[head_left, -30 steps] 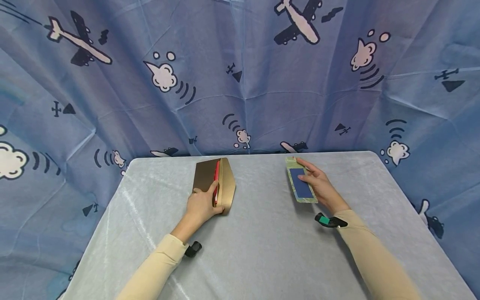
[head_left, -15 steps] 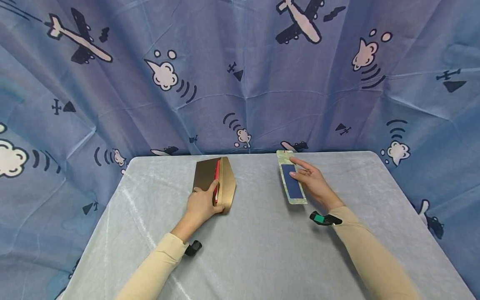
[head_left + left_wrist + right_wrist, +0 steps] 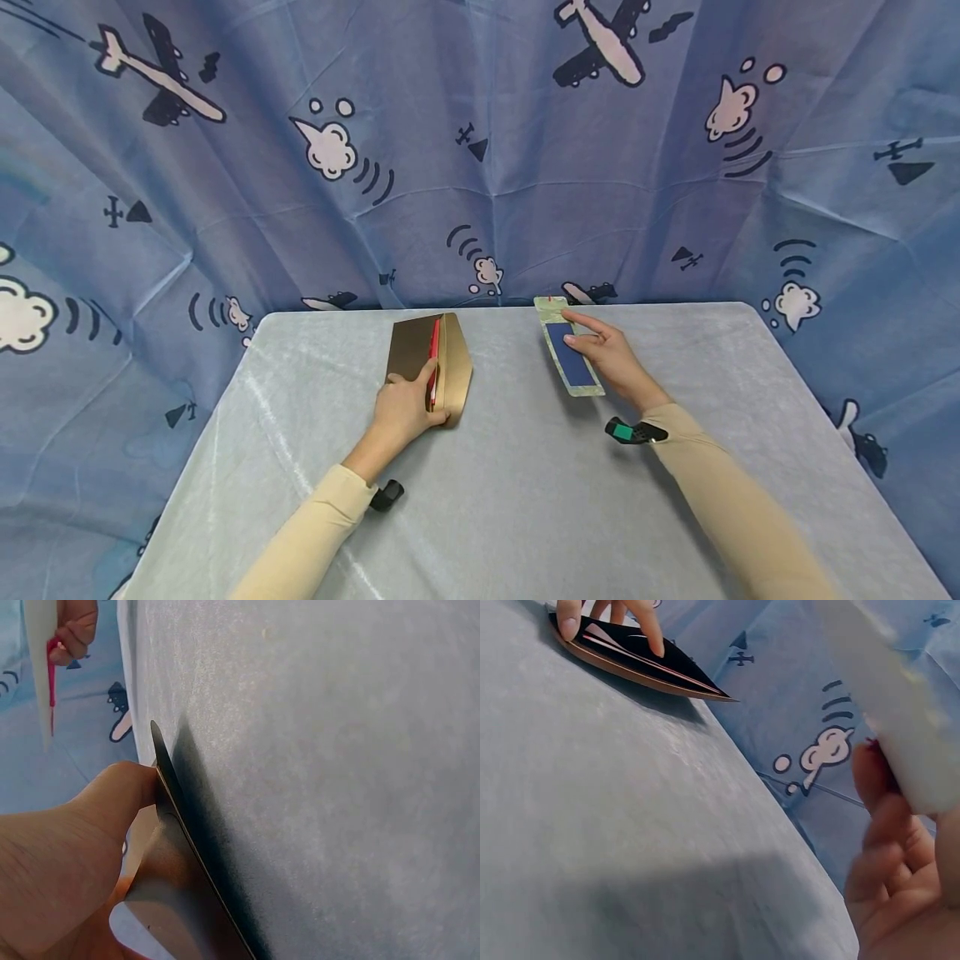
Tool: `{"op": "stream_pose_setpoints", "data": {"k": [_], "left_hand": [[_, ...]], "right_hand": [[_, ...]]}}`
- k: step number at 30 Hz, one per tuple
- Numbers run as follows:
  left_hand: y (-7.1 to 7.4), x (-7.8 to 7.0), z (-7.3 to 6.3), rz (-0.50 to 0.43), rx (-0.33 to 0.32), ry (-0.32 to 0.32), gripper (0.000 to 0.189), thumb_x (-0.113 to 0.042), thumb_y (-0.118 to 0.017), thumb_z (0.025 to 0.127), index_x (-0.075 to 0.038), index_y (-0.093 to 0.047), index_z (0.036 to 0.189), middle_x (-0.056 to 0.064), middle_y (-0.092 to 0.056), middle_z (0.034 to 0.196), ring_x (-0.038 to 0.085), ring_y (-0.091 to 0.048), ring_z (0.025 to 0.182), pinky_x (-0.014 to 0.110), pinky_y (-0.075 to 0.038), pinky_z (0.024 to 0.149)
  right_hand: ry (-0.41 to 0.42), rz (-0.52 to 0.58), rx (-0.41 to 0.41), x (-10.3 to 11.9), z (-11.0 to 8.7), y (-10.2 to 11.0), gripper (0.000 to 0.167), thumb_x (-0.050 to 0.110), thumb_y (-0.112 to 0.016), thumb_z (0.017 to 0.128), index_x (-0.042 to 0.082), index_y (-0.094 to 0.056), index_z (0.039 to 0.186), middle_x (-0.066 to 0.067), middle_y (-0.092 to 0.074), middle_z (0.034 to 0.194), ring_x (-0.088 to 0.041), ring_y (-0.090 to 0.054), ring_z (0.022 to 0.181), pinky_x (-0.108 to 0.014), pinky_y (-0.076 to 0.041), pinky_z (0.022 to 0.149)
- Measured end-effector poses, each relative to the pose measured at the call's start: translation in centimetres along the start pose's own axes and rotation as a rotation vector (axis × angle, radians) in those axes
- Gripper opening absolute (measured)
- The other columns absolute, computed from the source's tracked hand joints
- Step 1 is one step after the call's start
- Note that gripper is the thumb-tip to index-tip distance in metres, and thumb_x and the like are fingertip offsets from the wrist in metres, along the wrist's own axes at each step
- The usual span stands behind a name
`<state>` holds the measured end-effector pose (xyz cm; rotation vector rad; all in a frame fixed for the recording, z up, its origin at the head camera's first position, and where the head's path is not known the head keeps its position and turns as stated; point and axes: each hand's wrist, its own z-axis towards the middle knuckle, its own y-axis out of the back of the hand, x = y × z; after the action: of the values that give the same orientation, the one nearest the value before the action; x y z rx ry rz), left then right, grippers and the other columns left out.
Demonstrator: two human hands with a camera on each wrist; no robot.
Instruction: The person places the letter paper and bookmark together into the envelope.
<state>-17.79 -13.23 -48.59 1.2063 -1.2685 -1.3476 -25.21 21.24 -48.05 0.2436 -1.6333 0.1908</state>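
Left hand [image 3: 399, 410]: fingers curled over the flat, stiff brown-and-gold pouch [image 3: 409, 340] and gripping it, one finger lying at its mouth; the hold looks firm from where I sit.
Right hand [image 3: 611, 360]: thumb and fingers pinching the long, thin card with a pale green border and dark blue panel [image 3: 573, 367] from its right side, fingers only partly closed.
Red strip at the card: my left wrist view shows a thin red strip or cord [image 3: 52, 682] by the right hand's fingers; I can't tell how it is fastened.
Card's place: raised over the table, right of the pouch and apart from it, tilted, its top level with the far edge in my head view.
Pouch's mouth: spread, with a red edge [image 3: 434, 337] inside; lining or contents, I can't say.
Pouch and card: I judge the step in hand as holding the card ready beside a parted pouch; the next move would call for keeping that mouth spread and lining up a narrow end of the card.
Table and curtain: grey cloth-covered table [image 3: 495, 517] below, blue airplane-print fabric curtain [image 3: 420, 167] behind.
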Motion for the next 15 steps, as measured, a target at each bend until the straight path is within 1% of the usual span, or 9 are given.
{"op": "stream_pose_setpoints", "data": {"k": [4,7,10,12,15], "left_hand": [[0.0,0.0,0.0,-0.004,0.003,0.000,0.098,-0.060,-0.079,0.071,-0.023,-0.038,0.152,0.048,-0.057,0.118,0.042,-0.070,0.074,0.048,-0.057,0.069],[0.0,0.0,0.0,-0.008,0.008,0.001,0.098,-0.060,-0.079,0.072,-0.023,-0.038,0.153,0.048,-0.056,0.119,0.042,-0.070,0.075,0.048,-0.057,0.070],[0.0,-0.1,0.0,-0.009,0.002,0.000,0.098,-0.060,-0.079,0.071,-0.023,-0.038,0.152,0.048,-0.056,0.118,0.042,-0.070,0.074,0.048,-0.057,0.070],[-0.1,-0.1,0.0,-0.010,-0.010,-0.004,0.097,-0.059,-0.079,0.071,-0.023,-0.040,0.152,0.047,-0.058,0.115,0.042,-0.070,0.073,0.048,-0.056,0.069],[-0.1,-0.1,-0.1,-0.016,-0.030,-0.010,0.096,-0.058,-0.080,0.070,-0.022,-0.041,0.151,0.046,-0.060,0.110,0.041,-0.069,0.072,0.048,-0.056,0.067]], "right_hand": [[0.027,-0.041,-0.027,-1.1,0.9,-0.6,0.056,0.018,-0.065,0.095,0.013,-0.046,0.149,0.016,-0.061,0.066,0.000,-0.045,0.052,-0.018,-0.038,0.051],[0.025,-0.062,-0.027,-1.6,1.4,-1.2,0.055,0.020,-0.066,0.095,0.016,-0.049,0.147,0.014,-0.056,0.065,-0.003,-0.037,0.049,-0.020,-0.033,0.048],[0.030,-0.080,-0.009,-1.8,1.7,-1.9,0.054,0.022,-0.067,0.094,0.018,-0.050,0.146,0.012,-0.054,0.064,-0.004,-0.035,0.047,-0.022,-0.032,0.047],[0.042,-0.091,0.020,-1.9,1.9,-2.2,0.055,0.022,-0.067,0.094,0.017,-0.050,0.146,0.011,-0.051,0.061,-0.005,-0.035,0.046,-0.022,-0.032,0.047],[0.045,-0.084,0.060,-2.0,2.2,-2.8,0.055,0.020,-0.067,0.094,0.017,-0.049,0.146,0.008,-0.048,0.060,-0.006,-0.039,0.046,-0.022,-0.035,0.047]]}}
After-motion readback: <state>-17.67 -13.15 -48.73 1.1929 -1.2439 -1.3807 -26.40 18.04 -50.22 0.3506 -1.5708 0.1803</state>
